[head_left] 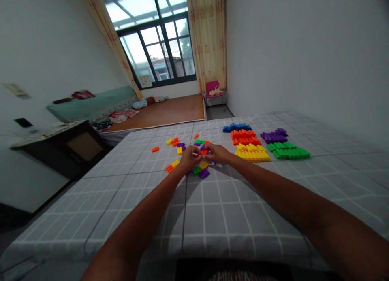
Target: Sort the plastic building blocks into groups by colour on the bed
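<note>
My left hand and my right hand meet over a scattered pile in the middle of the bed-like, cloth-covered surface. Their fingers are pinched around small orange building blocks between them; exactly how many is hidden by the fingers. Loose pieces lie about the hands: a purple block, a green block, a yellow block and an orange block off to the left. Several more are partly covered by my hands.
Rows of joined blocks stand to the right, sorted by colour: blue, orange, yellow, purple and green. A grey checked cloth covers the surface. Behind are a brown mat and a pink chair.
</note>
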